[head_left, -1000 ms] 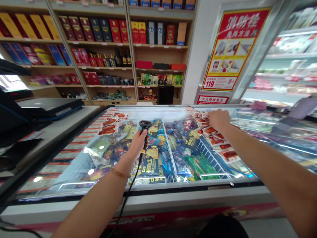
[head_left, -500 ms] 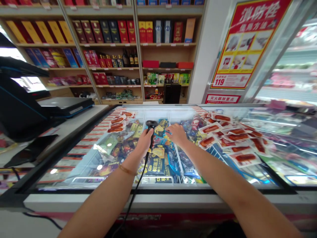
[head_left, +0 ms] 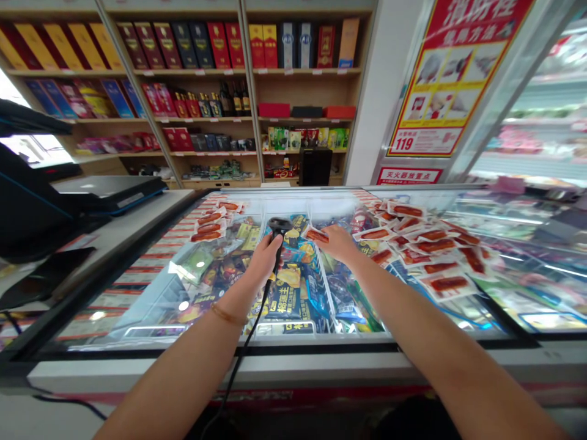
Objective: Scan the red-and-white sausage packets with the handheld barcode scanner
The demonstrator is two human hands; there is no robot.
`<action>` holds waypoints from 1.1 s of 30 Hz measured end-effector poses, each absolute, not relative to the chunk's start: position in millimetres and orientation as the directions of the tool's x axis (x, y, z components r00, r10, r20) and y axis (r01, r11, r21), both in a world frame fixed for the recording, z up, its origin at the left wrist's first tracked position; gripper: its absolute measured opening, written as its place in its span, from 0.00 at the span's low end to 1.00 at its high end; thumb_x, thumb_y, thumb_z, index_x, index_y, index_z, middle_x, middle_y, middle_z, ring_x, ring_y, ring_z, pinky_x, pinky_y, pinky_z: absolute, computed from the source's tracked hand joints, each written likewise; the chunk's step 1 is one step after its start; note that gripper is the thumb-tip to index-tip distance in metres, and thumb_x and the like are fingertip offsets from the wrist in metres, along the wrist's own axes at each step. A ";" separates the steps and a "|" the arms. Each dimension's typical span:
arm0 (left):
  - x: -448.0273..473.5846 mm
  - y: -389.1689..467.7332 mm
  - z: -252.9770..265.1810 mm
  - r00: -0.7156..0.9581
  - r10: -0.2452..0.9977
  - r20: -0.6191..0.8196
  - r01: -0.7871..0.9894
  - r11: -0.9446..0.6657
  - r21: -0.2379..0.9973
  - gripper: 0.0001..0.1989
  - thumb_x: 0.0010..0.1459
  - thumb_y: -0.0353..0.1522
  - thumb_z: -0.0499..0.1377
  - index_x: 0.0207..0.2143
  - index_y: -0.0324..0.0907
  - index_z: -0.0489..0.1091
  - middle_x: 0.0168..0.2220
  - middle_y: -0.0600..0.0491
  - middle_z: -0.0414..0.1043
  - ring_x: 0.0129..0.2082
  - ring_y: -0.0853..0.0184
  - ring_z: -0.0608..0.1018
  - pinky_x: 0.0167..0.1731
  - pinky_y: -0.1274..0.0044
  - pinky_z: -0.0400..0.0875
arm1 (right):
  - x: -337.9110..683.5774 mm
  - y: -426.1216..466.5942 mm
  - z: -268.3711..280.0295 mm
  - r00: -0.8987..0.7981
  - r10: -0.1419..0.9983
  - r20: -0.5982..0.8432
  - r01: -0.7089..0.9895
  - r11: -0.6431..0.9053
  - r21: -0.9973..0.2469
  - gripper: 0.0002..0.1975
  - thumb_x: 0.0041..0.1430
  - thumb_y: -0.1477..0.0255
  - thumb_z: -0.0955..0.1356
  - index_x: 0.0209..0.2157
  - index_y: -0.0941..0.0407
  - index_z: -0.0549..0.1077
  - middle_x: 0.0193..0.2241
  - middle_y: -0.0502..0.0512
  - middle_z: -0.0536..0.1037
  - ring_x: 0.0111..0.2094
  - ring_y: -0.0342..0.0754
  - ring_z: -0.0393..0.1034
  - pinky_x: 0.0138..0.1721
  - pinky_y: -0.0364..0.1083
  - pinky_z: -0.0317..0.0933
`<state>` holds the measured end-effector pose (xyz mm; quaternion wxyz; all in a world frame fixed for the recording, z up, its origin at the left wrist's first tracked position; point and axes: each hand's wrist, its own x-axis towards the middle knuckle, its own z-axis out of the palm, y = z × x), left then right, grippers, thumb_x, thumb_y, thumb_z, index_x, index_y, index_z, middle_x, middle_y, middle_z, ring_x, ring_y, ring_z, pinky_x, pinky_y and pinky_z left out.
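Note:
My left hand (head_left: 265, 260) is wrapped round the handle of a black barcode scanner (head_left: 279, 226), held upright over the freezer's glass top. Its cable runs down past my left wrist. To its right, my right hand (head_left: 338, 243) grips a packaged sausage (head_left: 316, 235) by its right end, with the fingers partly hidden. A pile of packaged sausages (head_left: 435, 247) lies on the glass right of my right hand. Left of the scanner, a smaller group of packaged sausages (head_left: 208, 227) rests on the glass.
Under the freezer's glass lid (head_left: 151, 293) lie bagged frozen goods (head_left: 287, 293) in wire baskets. A counter at left carries a scale (head_left: 110, 192) and a dark screen device (head_left: 27, 183). Shelves (head_left: 202, 73) of boxes and bottles stand behind. A red poster (head_left: 458, 79) hangs at right.
A packaged sausage now shows in my right hand, which has shifted slightly right. My left hand still holds the scanner in nearly the same place. The camera view has tilted a little downward.

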<state>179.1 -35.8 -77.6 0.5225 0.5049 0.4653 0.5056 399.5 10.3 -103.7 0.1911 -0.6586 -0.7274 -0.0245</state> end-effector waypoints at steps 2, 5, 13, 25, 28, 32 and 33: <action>179.0 -36.8 -77.5 0.072 0.997 0.034 -0.067 -0.029 0.997 0.17 0.53 0.46 0.60 0.32 0.42 0.63 0.23 0.58 0.67 0.13 0.75 0.68 0.12 0.81 0.61 | 399.0 8.4 -102.9 -0.082 0.941 0.328 0.965 0.158 -0.211 0.17 0.59 0.60 0.66 0.46 0.54 0.76 0.44 0.60 0.76 0.46 0.56 0.68 0.46 0.50 0.61; 179.1 -35.3 -79.5 0.108 0.994 0.035 -0.060 -0.029 0.998 0.19 0.51 0.47 0.62 0.33 0.42 0.64 0.24 0.57 0.68 0.13 0.75 0.68 0.12 0.81 0.61 | 399.0 7.3 -103.3 -0.069 0.914 0.401 0.950 0.184 -0.254 0.15 0.61 0.62 0.66 0.46 0.51 0.76 0.40 0.57 0.75 0.40 0.52 0.69 0.41 0.47 0.62; 179.6 -32.5 -84.2 0.235 0.971 0.052 -0.042 -0.043 0.998 0.24 0.46 0.50 0.63 0.33 0.41 0.64 0.24 0.56 0.70 0.13 0.74 0.68 0.12 0.80 0.61 | 395.1 14.3 -108.4 0.026 0.783 0.622 0.827 0.333 -0.453 0.18 0.58 0.75 0.65 0.51 0.58 0.69 0.46 0.62 0.71 0.46 0.54 0.68 0.48 0.50 0.63; 177.8 -32.9 -84.8 0.260 0.962 0.086 -0.071 -0.070 0.995 0.24 0.45 0.51 0.63 0.32 0.41 0.64 0.24 0.55 0.70 0.13 0.73 0.68 0.11 0.79 0.59 | 391.1 12.2 -103.7 0.037 0.669 0.743 0.727 0.492 -0.480 0.11 0.59 0.74 0.64 0.44 0.56 0.68 0.43 0.62 0.73 0.48 0.55 0.66 0.52 0.53 0.60; 178.0 -34.3 -84.9 0.270 0.958 0.101 -0.067 -0.086 0.994 0.23 0.46 0.49 0.63 0.32 0.41 0.64 0.24 0.56 0.70 0.13 0.74 0.68 0.12 0.80 0.59 | 390.7 12.7 -104.7 0.031 0.670 0.742 0.728 0.494 -0.476 0.11 0.60 0.73 0.64 0.45 0.55 0.68 0.44 0.62 0.73 0.48 0.55 0.65 0.52 0.54 0.60; 177.6 -35.3 -85.5 0.267 0.959 0.094 -0.070 -0.078 0.994 0.22 0.47 0.49 0.63 0.33 0.41 0.65 0.24 0.55 0.70 0.13 0.74 0.68 0.12 0.80 0.59 | 390.5 13.2 -105.3 0.027 0.669 0.743 0.729 0.495 -0.472 0.12 0.59 0.73 0.64 0.45 0.55 0.68 0.44 0.61 0.72 0.48 0.55 0.65 0.52 0.54 0.60; 177.3 -35.3 -85.6 0.265 0.960 0.093 -0.072 -0.077 0.994 0.22 0.47 0.49 0.63 0.34 0.41 0.65 0.25 0.55 0.70 0.13 0.74 0.68 0.12 0.80 0.59 | 390.5 13.3 -105.3 0.024 0.666 0.746 0.730 0.498 -0.469 0.12 0.59 0.73 0.64 0.45 0.55 0.68 0.44 0.61 0.72 0.48 0.55 0.65 0.52 0.53 0.60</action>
